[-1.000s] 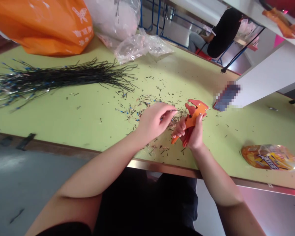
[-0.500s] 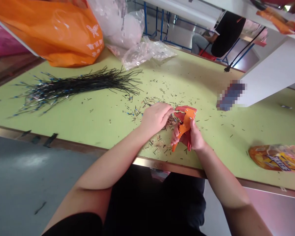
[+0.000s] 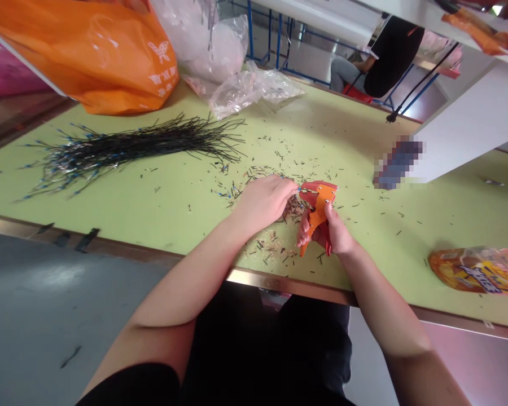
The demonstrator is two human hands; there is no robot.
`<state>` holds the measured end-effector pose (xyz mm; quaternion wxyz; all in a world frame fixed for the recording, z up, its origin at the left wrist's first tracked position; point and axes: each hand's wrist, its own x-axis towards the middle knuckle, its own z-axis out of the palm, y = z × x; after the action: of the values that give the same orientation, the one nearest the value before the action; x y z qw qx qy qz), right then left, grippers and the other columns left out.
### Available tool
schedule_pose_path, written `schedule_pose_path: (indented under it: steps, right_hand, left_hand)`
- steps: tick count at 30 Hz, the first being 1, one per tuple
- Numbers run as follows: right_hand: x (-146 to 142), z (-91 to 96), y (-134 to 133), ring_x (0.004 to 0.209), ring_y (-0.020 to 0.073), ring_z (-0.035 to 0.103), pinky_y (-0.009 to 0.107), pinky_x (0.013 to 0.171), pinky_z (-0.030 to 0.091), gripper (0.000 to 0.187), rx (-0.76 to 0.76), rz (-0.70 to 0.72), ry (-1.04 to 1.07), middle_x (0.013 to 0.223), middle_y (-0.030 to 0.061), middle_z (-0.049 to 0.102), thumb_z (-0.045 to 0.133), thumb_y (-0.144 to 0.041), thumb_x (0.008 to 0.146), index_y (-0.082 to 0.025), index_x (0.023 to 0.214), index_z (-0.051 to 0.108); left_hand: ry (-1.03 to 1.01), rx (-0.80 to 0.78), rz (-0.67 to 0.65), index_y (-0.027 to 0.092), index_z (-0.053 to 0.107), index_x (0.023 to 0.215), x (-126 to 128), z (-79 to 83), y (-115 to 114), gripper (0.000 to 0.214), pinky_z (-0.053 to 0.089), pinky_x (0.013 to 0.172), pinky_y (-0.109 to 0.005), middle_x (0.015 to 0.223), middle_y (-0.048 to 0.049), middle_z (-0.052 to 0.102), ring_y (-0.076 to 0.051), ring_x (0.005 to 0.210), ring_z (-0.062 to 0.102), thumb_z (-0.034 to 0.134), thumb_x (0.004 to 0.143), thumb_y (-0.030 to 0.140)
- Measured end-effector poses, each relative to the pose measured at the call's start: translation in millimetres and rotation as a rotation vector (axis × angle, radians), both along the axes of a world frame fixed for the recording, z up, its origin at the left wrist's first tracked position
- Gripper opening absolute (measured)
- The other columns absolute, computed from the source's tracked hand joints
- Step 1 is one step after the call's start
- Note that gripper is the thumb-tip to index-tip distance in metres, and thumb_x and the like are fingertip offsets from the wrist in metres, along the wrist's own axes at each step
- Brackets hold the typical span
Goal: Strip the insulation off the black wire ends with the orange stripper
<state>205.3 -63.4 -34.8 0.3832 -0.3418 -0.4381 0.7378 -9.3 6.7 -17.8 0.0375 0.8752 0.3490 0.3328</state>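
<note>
Left hand point(image 3: 265, 206): fingers point(image 3: 285, 194) were pinched on a thin wire point(image 3: 303, 190), its end at the mouth of the tool.

Right hand point(image 3: 336, 234): fingers point(image 3: 332, 217) were clenched around an orange wire stripper point(image 3: 319, 213), held just over the table.

Pale green table point(image 3: 122, 225): a heap of wire scraps point(image 3: 294, 208) lay directly beneath the hands, with more scattered around it.

Also listed: a bundle of black wires point(image 3: 131, 148) with blue ends, left of the hands; an orange plastic bag point(image 3: 110, 62) and a clear plastic bag point(image 3: 249, 90) along the far edge; a snack packet point(image 3: 478, 270) at right; a seated person point(image 3: 392, 56) beyond the table.
</note>
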Motion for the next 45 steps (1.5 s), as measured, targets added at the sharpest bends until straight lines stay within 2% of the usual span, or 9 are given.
schedule_pose_path:
  steps: [9,14,17,22,28,36,41,45]
  right_hand:
    - [7.2,-0.1,2.7,0.061,0.0185,0.07,0.036,0.069,0.064,0.077,0.003,0.065,0.023,0.066,0.0025,0.066,0.054,-0.093,0.087,-0.018,0.079,0.069]
    - [8.3,0.1,1.9,0.066,0.0202,0.073,0.036,0.071,0.064,0.079,0.009,0.058,0.03,0.07,0.0051,0.069,0.054,-0.095,0.085,-0.017,0.081,0.07]
    - [7.9,2.1,0.9,0.066,0.0204,0.072,0.037,0.07,0.064,0.079,0.001,0.067,0.028,0.072,0.006,0.071,0.055,-0.095,0.084,-0.018,0.082,0.071]
    - [7.0,2.4,0.6,0.067,0.021,0.074,0.035,0.068,0.063,0.078,-0.022,0.03,-0.038,0.07,0.0056,0.07,0.054,-0.095,0.084,-0.019,0.079,0.069]
    - [5.3,-0.6,1.6,0.054,0.0167,0.064,0.033,0.061,0.062,0.073,-0.019,-0.012,-0.104,0.056,0.0003,0.06,0.058,-0.092,0.085,-0.02,0.07,0.063]
    - [-5.0,-4.8,-1.9,0.046,0.0141,0.057,0.031,0.054,0.056,0.07,0.021,-0.118,-0.198,0.05,-0.0025,0.053,0.063,-0.087,0.087,-0.022,0.062,0.058]
    - [-16.9,-5.8,-5.0,0.044,0.014,0.052,0.031,0.051,0.052,0.07,0.041,-0.179,-0.201,0.048,-0.0045,0.048,0.067,-0.088,0.082,-0.024,0.06,0.054]
    - [-24.5,-7.0,-7.4,0.039,0.012,0.041,0.03,0.043,0.043,0.07,0.048,-0.235,-0.188,0.046,-0.0067,0.039,0.066,-0.087,0.084,-0.025,0.057,0.048]
  left_hand:
    - [-0.051,-0.141,-0.059,0.022,0.073,0.102,2.0,-1.8,6.2,0.03,0.051,0.075,-0.033,0.091,-0.0062,0.077,-0.021,0.087,0.07,0.045,0.111,0.028]
    - [-0.171,-0.283,-0.068,0.021,0.068,0.091,5.9,1.0,0.0,0.031,0.05,0.073,-0.031,0.081,-0.0025,0.075,-0.017,0.075,0.068,0.046,0.11,0.03]
    - [-0.231,-0.337,-0.082,0.021,0.067,0.091,10.1,-0.9,-3.9,0.031,0.049,0.07,-0.029,0.076,-0.0006,0.074,-0.015,0.069,0.066,0.044,0.11,0.03]
    - [-0.094,-0.183,-0.03,0.021,0.07,0.097,10.5,-6.1,-2.1,0.03,0.045,0.066,-0.031,0.078,-0.0037,0.074,-0.018,0.071,0.066,0.044,0.11,0.029]
    - [-0.003,-0.063,-0.009,0.022,0.072,0.098,6.0,-7.8,0.9,0.029,0.043,0.064,-0.031,0.081,-0.0046,0.075,-0.019,0.074,0.066,0.044,0.108,0.023]
    - [0.011,-0.091,-0.017,0.023,0.071,0.093,4.2,-5.0,2.4,0.027,0.041,0.062,-0.031,0.074,-0.0034,0.07,-0.019,0.07,0.063,0.046,0.104,0.02]
    - [0.003,-0.084,-0.016,0.023,0.07,0.094,2.5,-4.1,2.7,0.026,0.04,0.061,-0.031,0.076,-0.0033,0.071,-0.02,0.073,0.065,0.047,0.099,0.012]
    - [-0.023,-0.091,-0.008,0.023,0.07,0.094,3.4,-4.0,2.2,0.025,0.04,0.062,-0.032,0.077,-0.0033,0.072,-0.021,0.076,0.066,0.048,0.097,0.01]
